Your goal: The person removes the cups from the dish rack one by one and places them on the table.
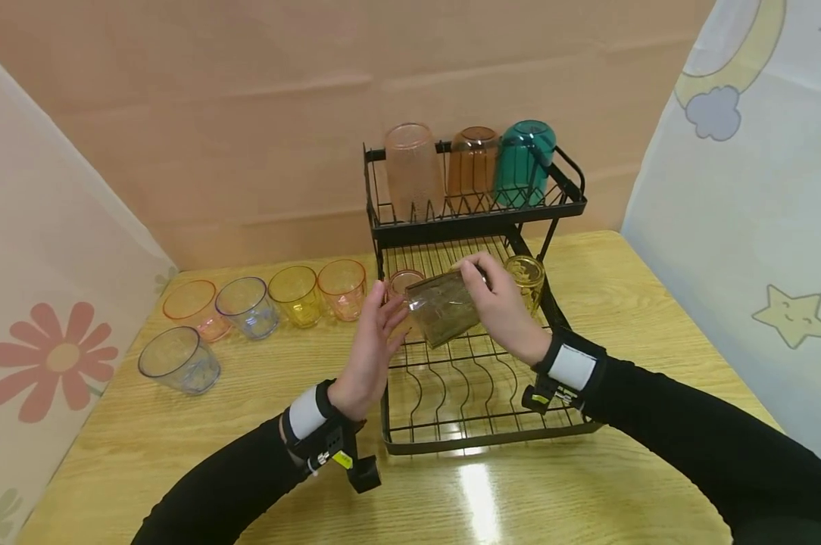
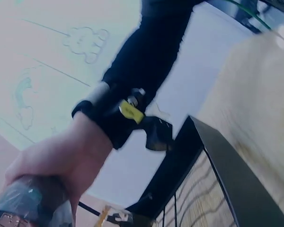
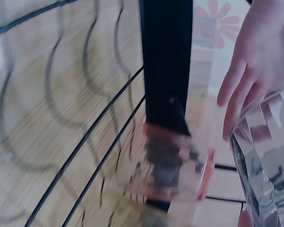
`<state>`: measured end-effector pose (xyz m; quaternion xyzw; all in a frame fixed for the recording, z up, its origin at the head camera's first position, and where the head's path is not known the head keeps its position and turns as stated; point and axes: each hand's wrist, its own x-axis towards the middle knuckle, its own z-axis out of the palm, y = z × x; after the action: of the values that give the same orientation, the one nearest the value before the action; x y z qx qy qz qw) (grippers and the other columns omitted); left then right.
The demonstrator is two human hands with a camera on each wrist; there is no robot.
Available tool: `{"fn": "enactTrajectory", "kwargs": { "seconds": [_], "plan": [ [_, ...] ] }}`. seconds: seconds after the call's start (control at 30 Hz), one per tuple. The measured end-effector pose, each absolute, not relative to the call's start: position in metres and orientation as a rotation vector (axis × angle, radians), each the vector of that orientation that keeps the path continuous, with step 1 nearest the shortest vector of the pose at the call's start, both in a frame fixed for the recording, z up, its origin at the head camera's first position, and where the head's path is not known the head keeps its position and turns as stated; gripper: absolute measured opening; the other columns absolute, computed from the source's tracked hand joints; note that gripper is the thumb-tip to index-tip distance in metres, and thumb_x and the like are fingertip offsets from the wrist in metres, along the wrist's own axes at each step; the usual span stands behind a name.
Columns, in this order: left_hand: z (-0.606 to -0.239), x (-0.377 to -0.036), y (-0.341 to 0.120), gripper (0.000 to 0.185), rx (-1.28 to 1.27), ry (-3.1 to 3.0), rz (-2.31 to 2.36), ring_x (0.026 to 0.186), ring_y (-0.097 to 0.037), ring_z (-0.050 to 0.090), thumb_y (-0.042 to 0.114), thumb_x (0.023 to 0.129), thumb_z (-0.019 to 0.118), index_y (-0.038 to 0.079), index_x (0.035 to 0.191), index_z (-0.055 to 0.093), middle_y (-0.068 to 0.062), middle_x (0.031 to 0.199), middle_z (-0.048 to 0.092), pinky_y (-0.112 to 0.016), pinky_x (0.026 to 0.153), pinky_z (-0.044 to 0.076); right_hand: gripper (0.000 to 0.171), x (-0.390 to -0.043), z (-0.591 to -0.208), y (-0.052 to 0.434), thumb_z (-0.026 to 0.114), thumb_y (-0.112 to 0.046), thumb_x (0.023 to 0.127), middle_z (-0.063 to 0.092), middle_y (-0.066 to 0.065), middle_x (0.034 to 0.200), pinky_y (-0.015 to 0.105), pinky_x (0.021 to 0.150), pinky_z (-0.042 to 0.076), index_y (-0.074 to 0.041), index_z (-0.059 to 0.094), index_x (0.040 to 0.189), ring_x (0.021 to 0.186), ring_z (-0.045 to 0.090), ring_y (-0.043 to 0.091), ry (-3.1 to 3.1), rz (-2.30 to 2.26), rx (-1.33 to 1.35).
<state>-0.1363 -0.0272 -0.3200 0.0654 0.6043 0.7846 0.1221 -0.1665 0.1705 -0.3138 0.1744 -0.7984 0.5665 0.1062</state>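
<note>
My right hand [image 1: 506,314] grips a smoky grey-brown glass tumbler [image 1: 444,306] by its right end, fingers and thumb curled round it. The tumbler lies tilted on its side in the air above the lower tier of a black two-tier dish rack [image 1: 485,439]. Just left of the tumbler is my left hand [image 1: 368,352], fingers extended and spread; whether they touch the glass I cannot tell. Behind the tumbler, a pink glass [image 1: 405,280] and a yellow glass [image 1: 526,276] stand in the lower tier. In the left wrist view, the right hand [image 2: 66,156] wraps the tumbler.
Upside down on the upper tier are a pale pink glass [image 1: 413,170], a brown-orange glass [image 1: 473,163] and a teal glass [image 1: 525,163]. Several tinted glasses stand mouth up on the table left of the rack, including a yellow one [image 1: 298,299] and a dark-rimmed clear one [image 1: 182,363].
</note>
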Motion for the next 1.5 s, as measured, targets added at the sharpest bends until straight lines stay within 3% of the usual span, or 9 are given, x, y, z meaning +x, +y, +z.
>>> {"fn": "enactTrajectory", "kwargs": {
  "seconds": [0.13, 0.3, 0.63, 0.77, 0.97, 1.2, 1.33, 1.5],
  "plan": [
    [-0.318, -0.135, -0.027, 0.076, 0.098, 1.698, 2.419, 0.140, -0.030, 0.025, 0.060, 0.098, 0.031, 0.018, 0.156, 0.007, -0.013, 0.156, 0.022, -0.052, 0.113, 0.018, 0.032, -0.168, -0.313, 0.155, 0.034, -0.021, 0.107, 0.043, 0.012, 0.092, 0.036, 0.074, 0.030, 0.005, 0.051, 0.116, 0.079, 0.036, 0.025, -2.271, 1.764, 0.492],
    [-0.316, -0.134, -0.026, 0.077, 0.008, 1.673, 2.510, 0.140, -0.031, 0.023, 0.061, 0.097, 0.032, 0.018, 0.156, 0.007, -0.014, 0.155, 0.022, -0.052, 0.112, 0.017, 0.031, -0.170, -0.312, 0.139, 0.033, -0.020, 0.108, 0.034, 0.011, 0.080, 0.033, 0.068, 0.029, 0.004, 0.051, 0.116, 0.069, 0.033, 0.024, -2.188, 1.838, 0.472],
    [-0.312, -0.134, -0.025, 0.077, -0.123, 1.657, 2.576, 0.142, -0.025, 0.019, 0.063, 0.095, 0.036, 0.024, 0.155, 0.009, -0.008, 0.153, 0.024, -0.053, 0.111, 0.017, 0.030, -0.174, -0.313, 0.111, 0.033, -0.019, 0.107, 0.033, 0.009, 0.079, 0.031, 0.066, 0.029, 0.003, 0.051, 0.117, 0.067, 0.033, 0.022, -2.100, 1.879, 0.464],
    [-0.309, -0.135, -0.025, 0.072, -0.143, 1.654, 2.611, 0.138, -0.022, 0.025, 0.065, 0.094, 0.037, 0.019, 0.149, 0.027, -0.006, 0.144, 0.037, -0.055, 0.110, 0.016, 0.030, -0.175, -0.314, 0.099, 0.034, -0.021, 0.107, 0.038, 0.010, 0.085, 0.032, 0.070, 0.033, 0.004, 0.049, 0.117, 0.075, 0.038, 0.022, -2.078, 1.896, 0.471],
    [-0.307, -0.140, -0.034, 0.058, -0.169, 1.643, 2.709, 0.125, -0.023, 0.037, 0.058, 0.096, 0.040, 0.013, 0.132, 0.047, -0.006, 0.124, 0.049, -0.056, 0.107, 0.018, 0.029, -0.176, -0.315, 0.078, 0.036, -0.023, 0.107, 0.047, 0.013, 0.107, 0.034, 0.083, 0.038, 0.003, 0.048, 0.116, 0.097, 0.045, 0.023, -2.052, 1.901, 0.511],
    [-0.306, -0.147, -0.052, 0.054, -0.304, 1.601, 2.773, 0.107, -0.022, 0.047, 0.057, 0.095, 0.049, 0.012, 0.123, 0.052, -0.005, 0.117, 0.052, -0.045, 0.096, 0.033, 0.028, -0.175, -0.315, 0.058, 0.038, -0.022, 0.106, 0.045, 0.012, 0.106, 0.032, 0.077, 0.039, 0.002, 0.045, 0.118, 0.091, 0.045, 0.022, -2.089, 1.831, 0.586],
    [-0.310, -0.147, -0.063, 0.052, -0.307, 1.629, 2.755, 0.105, -0.023, 0.048, 0.054, 0.096, 0.048, 0.011, 0.126, 0.051, -0.007, 0.120, 0.050, -0.044, 0.092, 0.038, 0.030, -0.174, -0.317, 0.054, 0.039, -0.021, 0.106, 0.043, 0.013, 0.111, 0.031, 0.080, 0.040, 0.003, 0.041, 0.124, 0.095, 0.045, 0.022, -2.139, 1.867, 0.697],
    [-0.316, -0.146, -0.080, 0.040, -0.284, 1.744, 2.683, 0.101, -0.021, 0.052, 0.049, 0.098, 0.048, 0.015, 0.118, 0.056, -0.008, 0.116, 0.054, -0.038, 0.085, 0.042, 0.036, -0.171, -0.316, 0.061, 0.043, -0.022, 0.104, 0.045, 0.014, 0.122, 0.033, 0.089, 0.042, 0.003, 0.042, 0.130, 0.105, 0.047, 0.021, -2.339, 1.661, 0.846]
  ]
}}
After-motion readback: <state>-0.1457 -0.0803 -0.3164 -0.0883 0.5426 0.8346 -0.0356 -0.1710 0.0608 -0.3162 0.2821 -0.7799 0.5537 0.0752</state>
